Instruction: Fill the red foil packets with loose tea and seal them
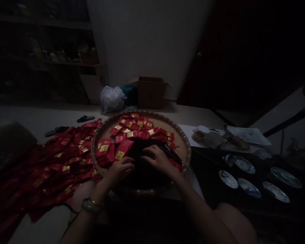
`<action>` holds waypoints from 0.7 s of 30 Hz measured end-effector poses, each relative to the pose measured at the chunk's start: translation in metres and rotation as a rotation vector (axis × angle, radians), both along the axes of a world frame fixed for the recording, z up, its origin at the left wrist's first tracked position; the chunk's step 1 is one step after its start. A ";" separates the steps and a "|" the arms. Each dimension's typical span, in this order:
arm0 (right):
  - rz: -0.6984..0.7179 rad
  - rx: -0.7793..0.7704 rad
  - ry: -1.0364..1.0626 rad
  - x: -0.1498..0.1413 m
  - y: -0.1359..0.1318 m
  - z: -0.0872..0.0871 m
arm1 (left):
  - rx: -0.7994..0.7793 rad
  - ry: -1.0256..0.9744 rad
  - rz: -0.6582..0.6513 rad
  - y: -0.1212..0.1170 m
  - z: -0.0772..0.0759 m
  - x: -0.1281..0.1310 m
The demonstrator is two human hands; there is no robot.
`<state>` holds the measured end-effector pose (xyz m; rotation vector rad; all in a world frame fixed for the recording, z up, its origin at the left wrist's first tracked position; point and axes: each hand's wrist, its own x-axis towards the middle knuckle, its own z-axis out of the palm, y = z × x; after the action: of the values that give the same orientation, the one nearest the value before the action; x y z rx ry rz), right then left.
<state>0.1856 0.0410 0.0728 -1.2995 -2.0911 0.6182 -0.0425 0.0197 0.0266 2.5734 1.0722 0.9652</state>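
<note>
A round woven bamboo tray [185,139] stands before me in dim light. Many small red packets [132,126] with gold labels lie in its far half. A neater stack of red packets [123,150] rests just beyond my left hand [120,171], whose fingers are curled over a black mass [144,174] in the near half. Opposite it, my right hand [156,158] has thumb and fingers drawn together, with a tiny glint at the tips. What either hand pinches is too dark to make out. A slim dark object [173,154] lies beside my right hand.
A large heap of red packets [73,162] spreads over the floor at left, near dark slippers [85,118]. Behind the tray are a white plastic bag [112,98] and an open cardboard box [151,93]. Several blue-and-white dishes [249,188] lie on a dark surface at right.
</note>
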 end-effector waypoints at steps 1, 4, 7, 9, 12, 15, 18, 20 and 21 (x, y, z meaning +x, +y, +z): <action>0.105 -0.026 -0.042 -0.002 -0.002 0.001 | 0.002 -0.001 0.001 -0.001 0.000 0.000; 0.157 -0.139 -0.236 -0.016 -0.008 0.009 | -0.040 0.001 -0.020 -0.004 0.003 0.003; 0.008 -0.215 -0.423 -0.034 -0.008 0.018 | -0.091 0.019 -0.073 -0.009 0.006 0.007; -0.022 -0.245 -0.511 -0.043 -0.006 0.021 | -0.102 0.018 -0.101 -0.011 0.006 0.010; 0.012 -0.306 -0.502 -0.043 -0.003 0.017 | -0.129 -0.005 -0.110 -0.012 0.002 0.011; 0.057 -0.325 -0.213 -0.028 0.000 0.009 | -0.142 -0.039 -0.092 -0.011 -0.001 0.010; 0.113 -0.249 -0.021 -0.016 0.000 0.004 | -0.151 -0.070 -0.104 -0.011 0.000 0.010; 0.155 -0.216 -0.076 -0.015 -0.001 0.004 | -0.166 -0.081 -0.114 -0.011 0.000 0.010; 0.162 -0.210 -0.128 -0.017 -0.002 0.005 | -0.172 -0.088 -0.112 -0.011 -0.001 0.010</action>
<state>0.1689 0.0393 0.0779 -1.3207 -2.3033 0.8650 -0.0323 0.0092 0.0261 2.4014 0.9344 0.9081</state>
